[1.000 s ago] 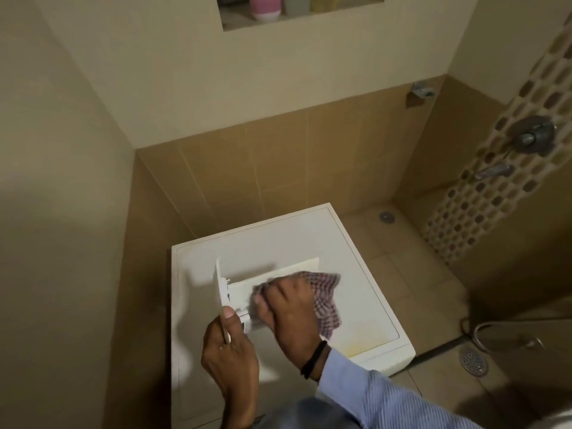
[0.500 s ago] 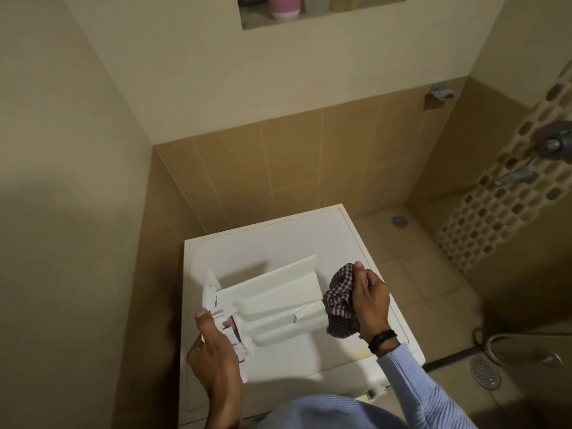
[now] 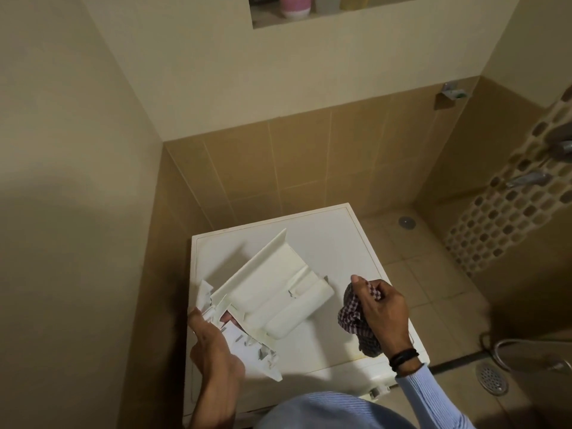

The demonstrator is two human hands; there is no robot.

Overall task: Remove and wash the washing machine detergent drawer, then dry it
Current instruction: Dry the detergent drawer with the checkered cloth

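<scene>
The white plastic detergent drawer [image 3: 272, 292] is held above the top of the white washing machine [image 3: 337, 239], its underside facing up and its back end angled away to the upper right. My left hand [image 3: 213, 345] grips the drawer at its front panel end, near the machine's left edge. My right hand [image 3: 382, 311] is to the right of the drawer, apart from it, and clutches a bunched checked cloth [image 3: 356, 320] that hangs below the fingers.
Tiled walls close in on the left and behind the machine. A wall niche [image 3: 328, 10] above holds bottles. Taps [image 3: 526, 179] stick out of the mosaic wall on the right. The tiled floor has a round drain [image 3: 491, 379] and a hose beside it.
The right hand with the cloth left the drawer and drew away to the right. The left hand tipped the drawer over so its underside shows and lifted its far end.
</scene>
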